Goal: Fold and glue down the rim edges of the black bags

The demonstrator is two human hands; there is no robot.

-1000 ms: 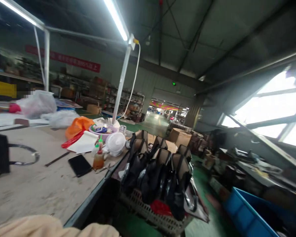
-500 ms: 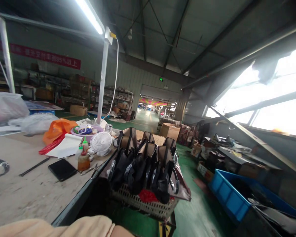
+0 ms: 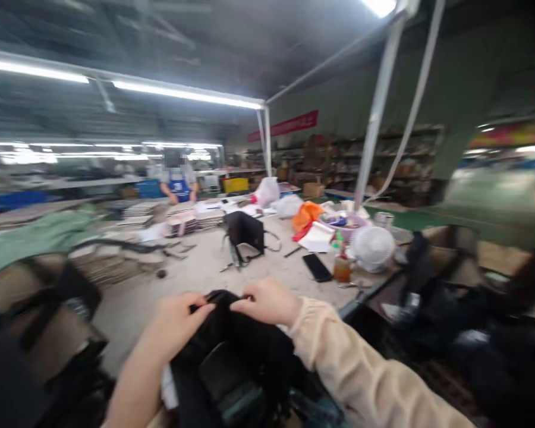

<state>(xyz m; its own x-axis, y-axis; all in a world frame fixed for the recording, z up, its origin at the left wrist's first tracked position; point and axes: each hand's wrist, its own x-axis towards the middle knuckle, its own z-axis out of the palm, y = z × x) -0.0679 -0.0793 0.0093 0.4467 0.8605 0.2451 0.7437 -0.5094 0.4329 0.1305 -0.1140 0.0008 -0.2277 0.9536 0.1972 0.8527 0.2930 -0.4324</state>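
My left hand (image 3: 178,321) pinches the upper edge of a black bag (image 3: 249,356) close in front of me, thumb and fingers pressed together. Close beside it, my right hand (image 3: 267,302) grips the same edge, fingers curled over the dark material. The bag's mouth faces up toward me and its inside looks dark; motion smears the details. Farther back on the worktable (image 3: 196,273) stands another black bag (image 3: 246,232) with thin straps trailing around it.
Right of the standing bag lie a phone (image 3: 317,267), an amber bottle (image 3: 342,268) and a white fan (image 3: 373,248). More black bags (image 3: 432,291) are at the right, others (image 3: 49,321) at the left. Stacked flat pieces (image 3: 138,215) and a person (image 3: 178,181) are farther back.
My view has swung left, from the aisle to the worktable. Both hands now show, gripping a black bag; before, only a sleeve and a bit of arm were visible.
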